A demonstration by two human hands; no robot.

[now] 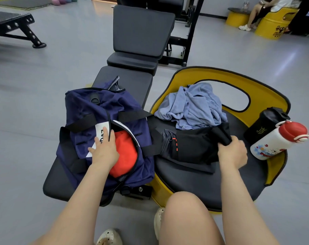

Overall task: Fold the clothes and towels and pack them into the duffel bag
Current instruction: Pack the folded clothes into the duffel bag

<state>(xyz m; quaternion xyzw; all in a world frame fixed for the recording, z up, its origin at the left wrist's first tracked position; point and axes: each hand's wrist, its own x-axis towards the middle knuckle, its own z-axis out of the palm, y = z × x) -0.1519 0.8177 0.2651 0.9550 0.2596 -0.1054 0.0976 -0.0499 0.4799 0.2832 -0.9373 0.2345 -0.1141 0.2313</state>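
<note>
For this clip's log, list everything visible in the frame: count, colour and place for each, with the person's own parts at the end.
duffel bag: one, navy, unzipped, on the black bench
red garment: one, inside the bag's opening
black garment: one, folded, on the yellow chair's seat
blue towel: one, crumpled, at the back of that seat
yellow chair: one, black seat, right of the bench
bench: one, black, under and beyond the bag
black bottle: one, on the seat's right edge
white bottle: one, red cap, beside the black bottle
left hand: flat on the bag's opening edge
right hand: grip on the black garment's end
</note>
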